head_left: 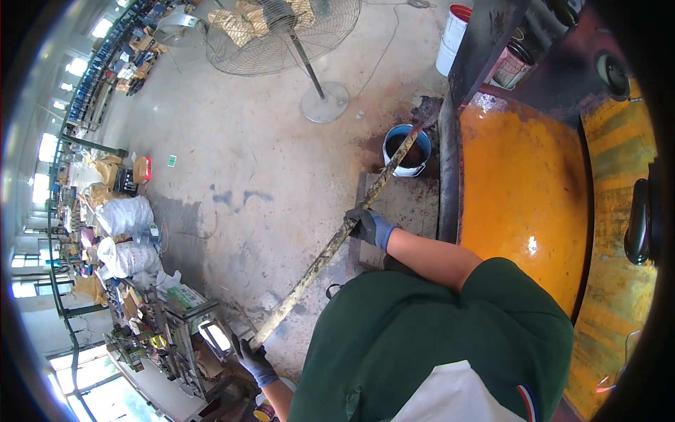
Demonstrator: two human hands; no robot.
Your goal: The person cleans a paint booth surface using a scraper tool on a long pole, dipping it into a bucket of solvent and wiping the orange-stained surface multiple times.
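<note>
Slanting across the view is a long pole (316, 266), pale at its near end and caked with dark and yellowish stains toward the far end. My right hand (365, 226), in a grey-blue work glove, is wrapped round its middle. At the pole's near end, my left hand (254, 360), gloved alike, closes on it; part of its grip is hard to see. The pole's far end passes over a bucket (387, 156) with a blue inside and dark liquid in it. A dark, ragged lump (426, 110) shows at the pole's far tip, beside the bucket.
To the right lies a wide trough of glossy orange liquid (524, 204) behind a dark raised edge (448, 183). White pails (451, 42) stand at the far right. A large floor fan (325, 103) is ahead. White sacks (126, 214) and a cluttered workbench (169, 330) line the left.
</note>
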